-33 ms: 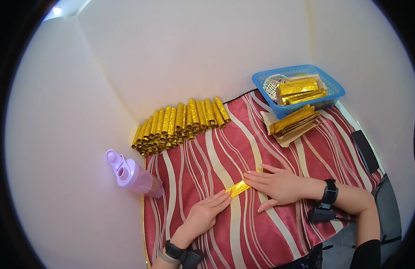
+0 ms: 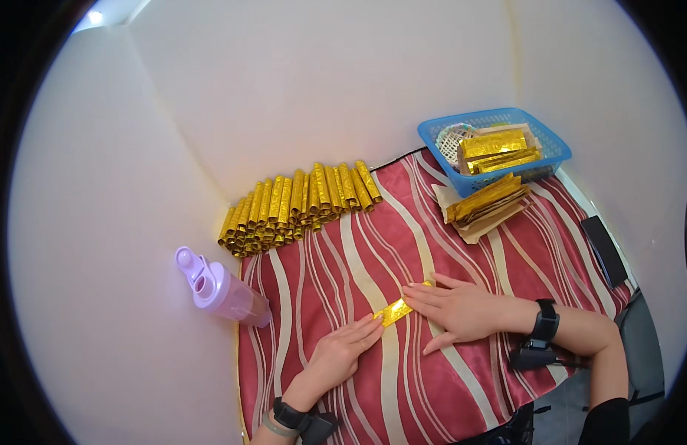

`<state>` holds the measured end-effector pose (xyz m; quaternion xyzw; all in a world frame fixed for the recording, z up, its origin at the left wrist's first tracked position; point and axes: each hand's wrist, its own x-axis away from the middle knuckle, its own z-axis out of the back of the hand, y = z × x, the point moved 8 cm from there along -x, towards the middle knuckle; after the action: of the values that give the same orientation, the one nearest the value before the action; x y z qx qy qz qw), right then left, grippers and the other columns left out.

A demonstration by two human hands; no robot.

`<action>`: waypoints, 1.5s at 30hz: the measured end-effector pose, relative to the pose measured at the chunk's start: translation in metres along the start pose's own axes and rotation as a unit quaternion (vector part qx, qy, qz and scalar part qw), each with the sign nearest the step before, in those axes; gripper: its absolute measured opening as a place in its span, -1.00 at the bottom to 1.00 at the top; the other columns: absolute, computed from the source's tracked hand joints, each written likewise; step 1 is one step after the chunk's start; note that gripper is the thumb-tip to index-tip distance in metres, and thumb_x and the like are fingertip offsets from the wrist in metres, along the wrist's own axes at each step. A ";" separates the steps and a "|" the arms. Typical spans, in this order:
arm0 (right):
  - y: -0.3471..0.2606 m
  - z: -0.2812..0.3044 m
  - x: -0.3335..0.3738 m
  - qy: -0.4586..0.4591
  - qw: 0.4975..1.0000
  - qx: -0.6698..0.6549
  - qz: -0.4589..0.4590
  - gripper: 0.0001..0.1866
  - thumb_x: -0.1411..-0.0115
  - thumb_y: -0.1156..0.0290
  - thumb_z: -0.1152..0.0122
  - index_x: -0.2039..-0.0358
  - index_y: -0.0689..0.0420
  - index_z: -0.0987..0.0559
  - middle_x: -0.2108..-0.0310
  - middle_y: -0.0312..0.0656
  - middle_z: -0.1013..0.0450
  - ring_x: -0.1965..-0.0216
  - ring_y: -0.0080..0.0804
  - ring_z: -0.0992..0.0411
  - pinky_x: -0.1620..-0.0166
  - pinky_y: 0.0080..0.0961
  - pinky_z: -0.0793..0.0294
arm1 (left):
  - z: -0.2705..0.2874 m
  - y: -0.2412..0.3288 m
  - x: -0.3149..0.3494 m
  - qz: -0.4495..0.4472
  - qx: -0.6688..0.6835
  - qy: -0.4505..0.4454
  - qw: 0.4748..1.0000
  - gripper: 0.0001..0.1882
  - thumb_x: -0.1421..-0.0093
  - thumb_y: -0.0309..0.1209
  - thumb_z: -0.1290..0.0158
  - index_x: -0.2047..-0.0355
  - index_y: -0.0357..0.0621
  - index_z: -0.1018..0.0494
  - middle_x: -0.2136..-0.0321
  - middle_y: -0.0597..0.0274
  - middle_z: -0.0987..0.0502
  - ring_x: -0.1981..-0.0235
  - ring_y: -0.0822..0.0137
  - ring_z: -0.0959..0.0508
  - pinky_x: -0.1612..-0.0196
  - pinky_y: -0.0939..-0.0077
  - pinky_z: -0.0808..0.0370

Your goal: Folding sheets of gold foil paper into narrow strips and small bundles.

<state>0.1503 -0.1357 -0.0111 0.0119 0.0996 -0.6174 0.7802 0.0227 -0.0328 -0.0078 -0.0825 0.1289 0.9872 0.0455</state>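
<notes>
A shiny gold foil paper strip (image 2: 393,313) lies slantwise on the striped tablecloth, in front of me. My left hand (image 2: 342,352) rests its outstretched fingertips on the strip's near left end. Over the far right part, my right hand (image 2: 466,311) lies flat with fingers extended and thumb spread, covering some of the foil. Neither hand grips anything; both press from above. Whether the strip is rolled or folded beneath the fingers is hidden. Further back, against the wall, a stack of gold foil paper rolls (image 2: 299,200) stretches in a long pile.
A lilac shaker bottle (image 2: 236,297) stands at the left edge. At the far right, a blue plastic basket (image 2: 555,152) holds gold foil sheets and a small woven piece. Before it lies a stack of foil sheets (image 2: 488,204) on brown paper. A black phone-like slab (image 2: 603,251) lies near the right edge.
My right hand has shifted very slightly to the left on the strip, its thumb a touch lower. Everything else looks the same.
</notes>
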 end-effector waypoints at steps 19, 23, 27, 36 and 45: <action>-0.011 0.008 -0.009 -0.024 0.998 0.051 -0.031 0.08 -0.13 -0.38 0.08 -0.21 0.49 -0.17 -0.28 0.24 -0.09 -0.33 -0.02 -0.08 -0.34 -0.23 -0.03 | -0.002 0.001 -0.002 -0.008 -0.017 -0.040 0.999 -0.29 0.08 -0.74 0.03 -0.17 -0.10 -0.35 -0.20 0.19 -0.35 -0.28 0.20 -0.27 -0.32 0.02 -0.13; -0.037 -0.015 -0.034 0.042 0.995 -0.067 0.062 0.08 -0.12 -0.38 0.06 -0.22 0.48 -0.16 -0.29 0.23 -0.07 -0.33 -0.01 -0.06 -0.34 -0.25 -0.03 | -0.006 -0.001 0.002 0.009 -0.015 -0.049 0.999 -0.28 0.08 -0.74 0.03 -0.17 -0.11 -0.34 -0.20 0.20 -0.34 -0.29 0.22 -0.25 -0.32 -0.01 -0.11; 0.003 -0.009 -0.005 -0.043 0.998 -0.033 0.009 0.06 -0.15 -0.38 0.11 -0.26 0.42 -0.13 -0.32 0.17 -0.04 -0.37 -0.04 0.01 -0.36 -0.28 0.02 | -0.001 0.000 0.002 0.020 -0.002 -0.032 0.999 -0.23 0.12 -0.78 0.07 -0.18 -0.03 -0.35 -0.19 0.22 -0.36 -0.27 0.22 -0.28 -0.32 -0.03 -0.09; -0.022 -0.008 -0.028 -0.090 0.994 -0.063 0.001 0.10 -0.17 -0.40 0.19 -0.24 0.52 -0.10 -0.31 0.26 -0.01 -0.37 -0.04 0.03 -0.36 -0.28 0.03 | -0.003 -0.001 -0.001 0.003 0.000 -0.039 0.999 -0.24 0.11 -0.80 0.08 -0.18 -0.01 -0.35 -0.18 0.22 -0.37 -0.27 0.23 -0.29 -0.32 -0.15 -0.03; 0.033 -0.007 0.012 -0.091 0.994 -0.056 -0.018 0.04 -0.20 -0.36 0.18 -0.28 0.43 -0.07 -0.33 0.22 0.02 -0.38 -0.02 0.06 -0.38 -0.26 0.09 | -0.002 -0.010 0.001 0.009 -0.023 -0.044 0.999 -0.34 0.04 -0.71 0.02 -0.14 -0.03 -0.39 -0.19 0.26 -0.36 -0.27 0.30 -0.29 -0.33 -0.01 -0.06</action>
<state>0.1834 -0.1383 -0.0234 -0.0894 0.0627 -0.6233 0.7743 0.0229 -0.0239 -0.0120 -0.0383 0.1051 0.9929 0.0402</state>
